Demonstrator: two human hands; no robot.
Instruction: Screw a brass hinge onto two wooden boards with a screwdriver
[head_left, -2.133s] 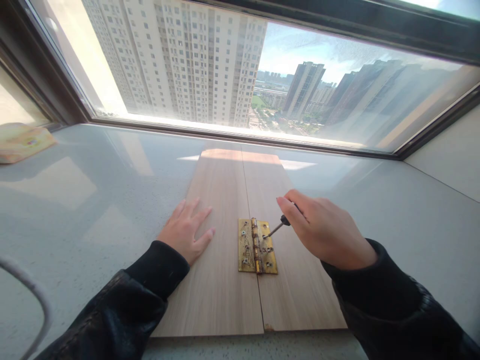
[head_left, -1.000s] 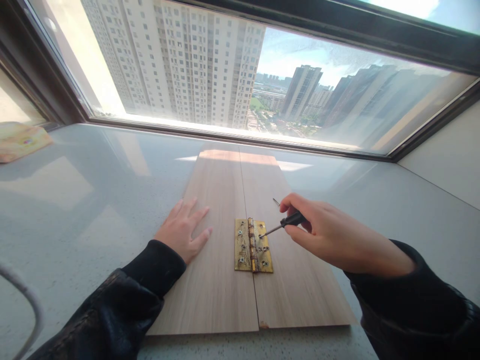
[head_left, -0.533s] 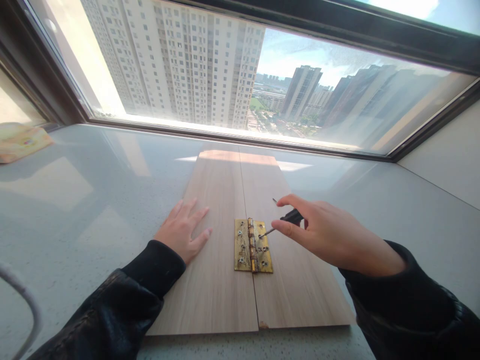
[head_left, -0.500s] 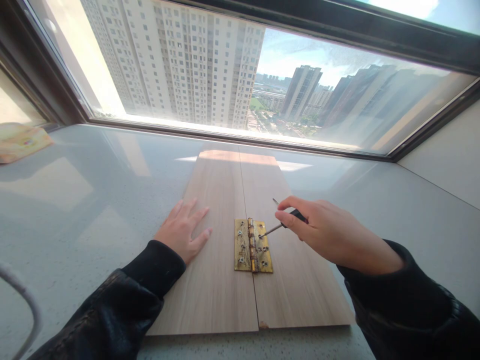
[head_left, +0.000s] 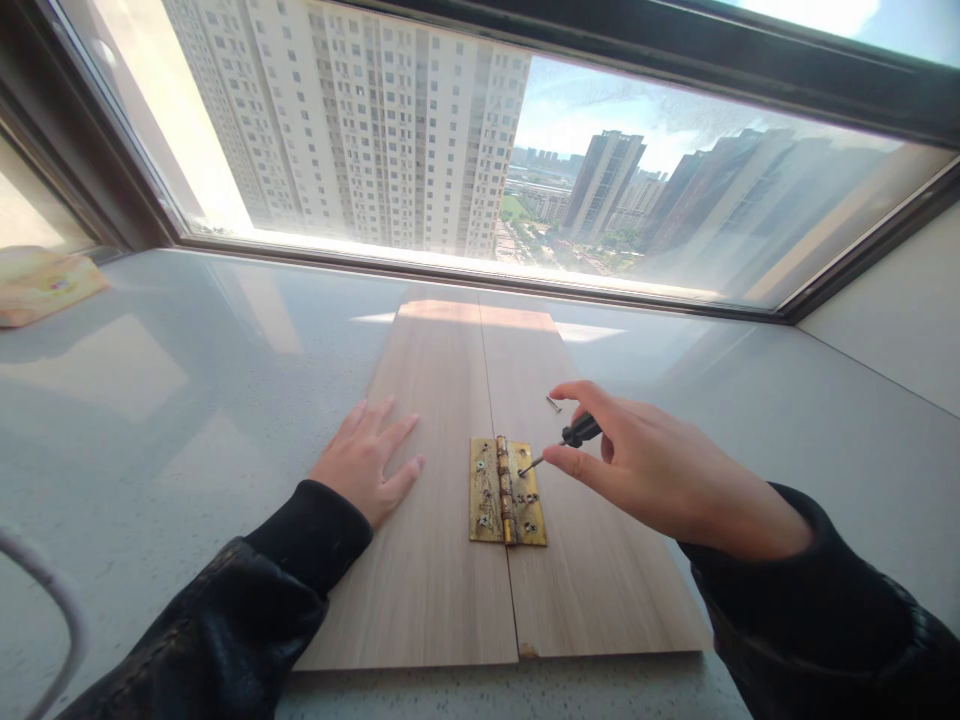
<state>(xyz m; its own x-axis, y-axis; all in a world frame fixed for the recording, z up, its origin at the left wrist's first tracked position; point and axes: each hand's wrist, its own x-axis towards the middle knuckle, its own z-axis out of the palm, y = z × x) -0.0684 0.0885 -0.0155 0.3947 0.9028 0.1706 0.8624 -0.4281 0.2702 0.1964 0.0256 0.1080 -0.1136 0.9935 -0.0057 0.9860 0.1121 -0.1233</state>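
Note:
Two pale wooden boards lie side by side, the left board (head_left: 427, 600) and the right board (head_left: 600, 600), with a thin seam between them. Across the seam sits a worn brass hinge (head_left: 508, 492), with screws in both leaves. My left hand (head_left: 371, 460) rests flat on the left board, fingers spread. In my right hand (head_left: 630, 440) is a black-handled screwdriver (head_left: 581, 430), its tip at an upper hole or screw of the hinge's right leaf. Thumb and index finger are parted around the handle; the other fingers are partly hidden. A loose screw (head_left: 553, 404) lies on the right board near my index finger.
The boards lie on a white speckled sill (head_left: 225, 430) under a large window with a dark frame (head_left: 480, 285). A yellowish packet (head_left: 49, 285) is at the far left, and a grey cable (head_left: 56, 590) curves along the left edge.
My right thumb and index finger have spread apart and shifted on the screwdriver handle, showing more of it and of the loose screw. My left hand and the hinge stay in place.

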